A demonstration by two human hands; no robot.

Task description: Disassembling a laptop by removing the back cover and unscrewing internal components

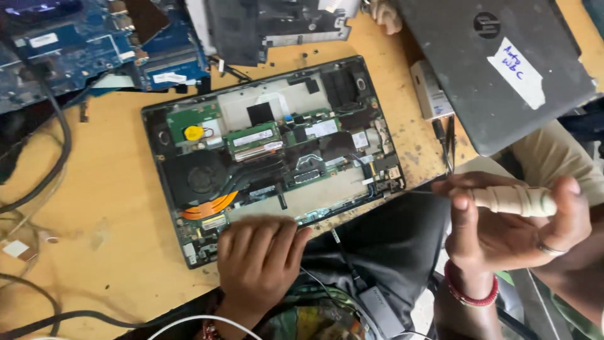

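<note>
An opened laptop base [157, 135] lies on the wooden table with its green circuit board, black fan, copper heat pipe and a yellow coin cell exposed. My left hand [261, 255] rests fingers-down on its near edge, holding nothing. My right hand [503, 236], with a red bangle at the wrist and a ring on one finger, is closed around the cream handle of a screwdriver [516, 200]. It is off the table's near right side, and the thin shaft points left toward the laptop's near right corner.
A closed grey laptop [497, 69] with a white label lies at the back right, with a small white box [429, 91] beside it. Blue circuit boards [82, 44] and a dark cover panel [277, 25] lie at the back. Black cables [44, 170] trail at the left. Another person's fingers [385, 14] show at the top edge.
</note>
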